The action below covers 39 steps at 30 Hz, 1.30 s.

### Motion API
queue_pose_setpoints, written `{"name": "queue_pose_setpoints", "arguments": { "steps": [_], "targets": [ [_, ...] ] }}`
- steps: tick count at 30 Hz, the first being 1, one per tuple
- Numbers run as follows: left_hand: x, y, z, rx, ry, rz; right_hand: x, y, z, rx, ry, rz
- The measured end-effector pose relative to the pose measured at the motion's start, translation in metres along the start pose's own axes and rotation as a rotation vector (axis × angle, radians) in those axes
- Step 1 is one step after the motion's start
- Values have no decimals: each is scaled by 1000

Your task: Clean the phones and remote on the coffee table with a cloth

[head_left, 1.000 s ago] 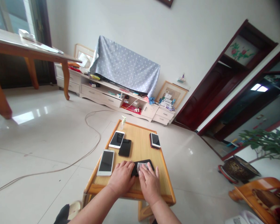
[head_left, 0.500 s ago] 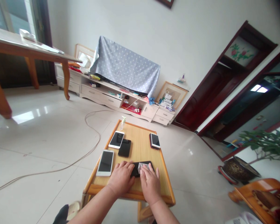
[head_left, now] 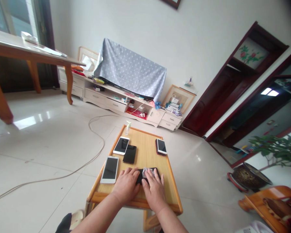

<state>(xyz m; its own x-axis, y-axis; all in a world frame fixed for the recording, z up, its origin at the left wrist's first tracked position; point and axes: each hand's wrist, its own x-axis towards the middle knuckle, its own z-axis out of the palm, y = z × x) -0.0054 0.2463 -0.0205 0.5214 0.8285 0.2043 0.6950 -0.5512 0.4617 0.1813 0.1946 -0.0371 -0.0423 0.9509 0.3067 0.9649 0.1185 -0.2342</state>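
**Both hands at a partly covered black phone, near end of small wooden table**

At the lower edge, both forearms are being cut off by the frame. The left hand [head_left: 126,183] is bending its fingers over the left end of the black phone [head_left: 141,177]; whether it is gripping or merely pressing cannot be told. The right hand [head_left: 155,191] is lying largely open, fingers extended, on a pale cloth [head_left: 145,173] spread over the phone. Hand and cloth are hiding most of the phone's face; the cloth's full outline is not showing.

Just left of the left hand, a large white phone [head_left: 110,170] is lying on the small wooden table [head_left: 147,145]. Farther along, a second black phone [head_left: 130,155] is lying beside a smaller white phone [head_left: 121,145], the two meeting or overlapping. At the right edge, another white phone [head_left: 162,146] is resting on a red-edged item, mostly concealed. A pump bottle [head_left: 127,130] is standing at the far left corner.

Beyond, a dotted cover [head_left: 133,68] is concealing whatever is standing on the low cabinet [head_left: 104,101].
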Motion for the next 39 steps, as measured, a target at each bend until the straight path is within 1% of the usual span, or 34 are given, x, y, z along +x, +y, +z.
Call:
{"name": "queue_pose_setpoints", "arguments": {
  "steps": [3, 5, 7, 9, 11, 13, 17, 19, 22, 24, 26, 28, 29, 31, 33, 35, 37, 39],
  "targets": [
    [0, -1, 0, -8, -1, -3, 2, -3, -4, 17, -69, -105],
    [-1, -1, 1, -12, 1, -8, 1, -3, -6, 52, -88, -136],
    [-1, -2, 3, -12, 6, -15, -2, -3, -5, 81, -52, -106],
    [0, -2, 4, -8, 5, -21, -4, -3, -4, 85, 9, -30],
    [0, -2, 5, -4, 1, -25, -3, -3, -3, 60, 35, 23],
    [0, -1, 4, -5, -2, -29, -1, -4, -5, 31, 12, 2],
    [1, 1, 1, 0, -26, -41, 1, -4, -8, 43, -58, -120],
    [0, 1, 1, 9, -31, -43, -2, -3, -6, 66, -34, -106],
    [0, 0, 4, 10, -14, -37, -4, 1, -1, 65, 25, 8],
    [0, -2, 5, 5, -2, -29, -2, 1, 1, 53, 6, 57],
    [0, -3, 6, -1, 6, -22, 1, 1, 0, 53, -47, 36],
    [0, -3, 6, -9, 11, -14, 2, 0, -1, 66, -84, -27],
    [0, -3, 6, -11, 12, -12, 1, 0, -1, 77, -82, -52],
    [0, -3, 6, -12, 12, -7, -1, 2, 0, 101, -33, -63],
    [0, -3, 6, -9, 12, -8, -4, 5, 2, 120, 44, -22],
    [0, -3, 7, -6, 13, -11, -6, 6, 4, 117, 94, 28],
    [0, -2, 7, -3, 15, -13, -5, 6, 5, 90, 90, 40],
    [0, -3, 7, 0, 12, -9, -2, 4, 4, 52, 55, 12]
  ]
}}
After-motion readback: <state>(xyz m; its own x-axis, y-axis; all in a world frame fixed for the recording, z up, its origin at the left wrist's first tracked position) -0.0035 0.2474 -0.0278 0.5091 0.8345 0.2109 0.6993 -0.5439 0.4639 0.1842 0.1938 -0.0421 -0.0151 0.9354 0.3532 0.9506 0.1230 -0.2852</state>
